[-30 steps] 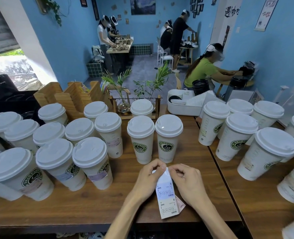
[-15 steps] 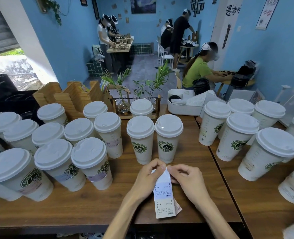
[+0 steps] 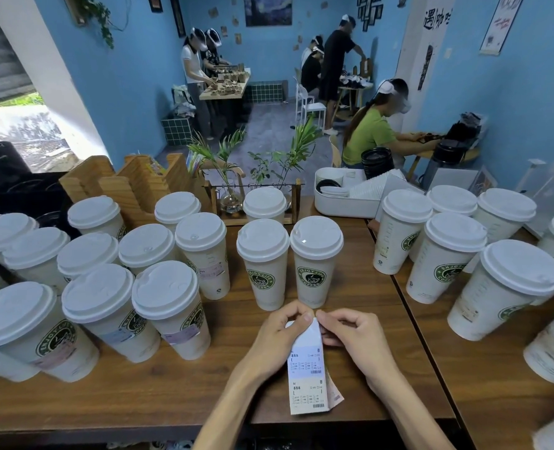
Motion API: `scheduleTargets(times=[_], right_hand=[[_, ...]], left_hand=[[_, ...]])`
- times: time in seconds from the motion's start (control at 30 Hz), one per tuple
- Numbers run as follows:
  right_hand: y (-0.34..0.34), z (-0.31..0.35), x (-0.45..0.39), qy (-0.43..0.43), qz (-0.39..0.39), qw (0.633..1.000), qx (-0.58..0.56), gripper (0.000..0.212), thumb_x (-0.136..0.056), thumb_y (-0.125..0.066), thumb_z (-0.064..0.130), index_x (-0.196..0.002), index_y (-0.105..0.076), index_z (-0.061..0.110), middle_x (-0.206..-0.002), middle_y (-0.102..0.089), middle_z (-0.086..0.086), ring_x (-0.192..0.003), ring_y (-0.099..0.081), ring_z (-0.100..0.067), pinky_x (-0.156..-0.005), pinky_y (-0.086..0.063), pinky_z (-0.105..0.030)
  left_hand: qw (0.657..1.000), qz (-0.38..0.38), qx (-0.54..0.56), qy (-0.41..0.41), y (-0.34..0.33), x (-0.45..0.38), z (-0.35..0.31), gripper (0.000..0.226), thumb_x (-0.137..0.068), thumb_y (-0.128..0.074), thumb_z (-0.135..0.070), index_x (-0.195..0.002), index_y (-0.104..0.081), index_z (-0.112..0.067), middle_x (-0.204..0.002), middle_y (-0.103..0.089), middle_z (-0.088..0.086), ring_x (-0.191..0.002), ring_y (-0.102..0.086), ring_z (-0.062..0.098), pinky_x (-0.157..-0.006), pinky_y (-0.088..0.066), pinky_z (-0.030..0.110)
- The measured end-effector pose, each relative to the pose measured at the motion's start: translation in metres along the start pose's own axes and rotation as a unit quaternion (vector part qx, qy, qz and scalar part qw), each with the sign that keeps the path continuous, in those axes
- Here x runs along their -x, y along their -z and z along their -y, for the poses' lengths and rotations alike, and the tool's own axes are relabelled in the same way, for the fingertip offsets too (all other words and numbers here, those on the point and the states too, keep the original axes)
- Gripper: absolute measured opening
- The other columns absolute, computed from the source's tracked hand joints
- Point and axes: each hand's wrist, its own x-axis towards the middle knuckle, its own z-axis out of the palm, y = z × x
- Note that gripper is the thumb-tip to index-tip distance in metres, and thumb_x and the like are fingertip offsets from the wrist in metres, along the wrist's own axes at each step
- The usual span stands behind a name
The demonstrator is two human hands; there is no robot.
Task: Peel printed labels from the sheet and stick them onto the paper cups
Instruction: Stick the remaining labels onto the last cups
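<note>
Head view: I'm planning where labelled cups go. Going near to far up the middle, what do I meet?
Label sheet → left hand and right hand pinching its top → two logo cups → plant stand

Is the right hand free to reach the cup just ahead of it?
Probably yes, once it lets go: the right hand pinches the label strip with the left hand, and only bare table lies before the nearest cup.
</note>
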Motion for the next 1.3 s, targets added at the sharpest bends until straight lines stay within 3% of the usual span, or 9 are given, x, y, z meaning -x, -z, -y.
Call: scheduleTargets(times=[0.07,0.2,0.33,0.43,0.57,0.73,0.97,1.17,1.3], right_hand=[[0.000,-0.001,-0.001,-0.002,0.005,1.000,0.002,0.013,-0.084,-0.083,0.022,-0.084,-0.083,0.009,-0.084,-0.079,-0.011,-0.080,-0.074,-0.022,-0.084,-0.062,-0.037],[0.003,-0.003,-0.004,-0.027,0.004,0.999,-0.039,0.006,-0.089,-0.076,0.004,-0.087,-0.081,0.004,-0.087,-0.079,-0.015,-0.083,-0.074,-0.022,-0.078,-0.062,-0.029],[0.004,-0.005,-0.002,-0.024,0.028,0.998,-0.047,0.017,-0.087,-0.079,0.011,-0.104,-0.080,0.013,-0.098,-0.079,-0.009,-0.089,-0.074,-0.014,-0.075,-0.055,-0.018],[0.005,-0.006,-0.002,-0.072,0.075,0.990,-0.099,0.031,-0.089,-0.076,0.017,-0.120,-0.072,0.019,-0.109,-0.078,-0.009,-0.100,-0.075,-0.025,-0.085,-0.058,-0.034],[0.010,-0.005,-0.002,-0.054,0.036,0.993,-0.100,0.022,-0.091,-0.074,0.006,-0.112,-0.073,0.010,-0.103,-0.079,-0.015,-0.096,-0.076,-0.033,-0.091,-0.057,-0.048],[0.007,-0.002,-0.001,-0.065,0.045,0.993,-0.091,0.025,-0.087,-0.078,0.005,-0.111,-0.074,0.004,-0.100,-0.079,-0.015,-0.096,-0.077,-0.030,-0.092,-0.059,-0.044],[0.012,-0.005,0.002,-0.100,0.104,0.988,-0.049,0.020,-0.086,-0.078,0.000,-0.106,-0.076,0.000,-0.101,-0.079,-0.016,-0.100,-0.076,-0.030,-0.098,-0.058,-0.044],[0.013,-0.002,0.000,-0.089,0.099,0.990,-0.042,0.018,-0.090,-0.075,0.006,-0.107,-0.075,0.001,-0.099,-0.079,-0.016,-0.095,-0.078,-0.029,-0.077,-0.063,-0.032],[0.013,-0.003,0.000,-0.074,0.093,0.992,-0.035,0.014,-0.093,-0.073,0.009,-0.105,-0.077,0.003,-0.097,-0.079,-0.017,-0.093,-0.077,-0.031,-0.079,-0.062,-0.034]], left_hand=[[1.000,0.007,-0.007,-0.001,0.001,0.000,0.000,0.021,-0.100,-0.060,-0.038,-0.082,-0.062,-0.028,-0.080,-0.062,-0.008,-0.076,-0.053,0.007,-0.075,-0.040,0.021],[1.000,0.001,0.002,0.000,0.000,0.001,-0.001,0.023,-0.101,-0.060,-0.036,-0.085,-0.061,-0.019,-0.080,-0.059,-0.007,-0.076,-0.052,0.008,-0.074,-0.040,0.020],[0.999,0.003,0.038,-0.002,0.002,0.001,-0.005,0.025,-0.094,-0.062,-0.045,-0.084,-0.062,-0.021,-0.081,-0.060,-0.006,-0.076,-0.053,0.008,-0.073,-0.041,0.019],[1.000,0.005,0.028,0.010,0.003,0.002,-0.004,0.030,-0.094,-0.062,-0.049,-0.085,-0.061,-0.020,-0.081,-0.060,-0.005,-0.074,-0.054,0.011,-0.073,-0.042,0.024],[0.997,-0.056,-0.054,0.015,0.006,0.000,0.007,0.022,-0.104,-0.057,-0.036,-0.087,-0.060,-0.023,-0.085,-0.068,-0.003,-0.079,-0.063,0.014,-0.075,-0.047,0.033],[0.970,-0.157,-0.184,-0.029,0.002,0.001,0.005,0.019,-0.106,-0.055,-0.025,-0.087,-0.062,-0.025,-0.085,-0.069,-0.014,-0.079,-0.064,0.006,-0.072,-0.047,0.024],[0.956,-0.230,-0.177,-0.050,0.005,0.004,0.008,0.011,-0.103,-0.059,-0.019,-0.098,-0.060,-0.028,-0.090,-0.069,-0.020,-0.086,-0.065,0.001,-0.071,-0.043,0.011],[0.972,-0.185,-0.145,-0.023,0.009,0.003,0.009,0.019,-0.102,-0.059,-0.016,-0.094,-0.067,-0.032,-0.093,-0.072,-0.020,-0.088,-0.068,0.004,-0.069,-0.044,0.016],[0.962,-0.166,-0.215,-0.034,0.008,0.003,0.012,0.019,-0.089,-0.075,-0.021,-0.092,-0.074,-0.039,-0.111,-0.061,-0.028,-0.115,-0.053,-0.005,-0.093,-0.033,0.009]])
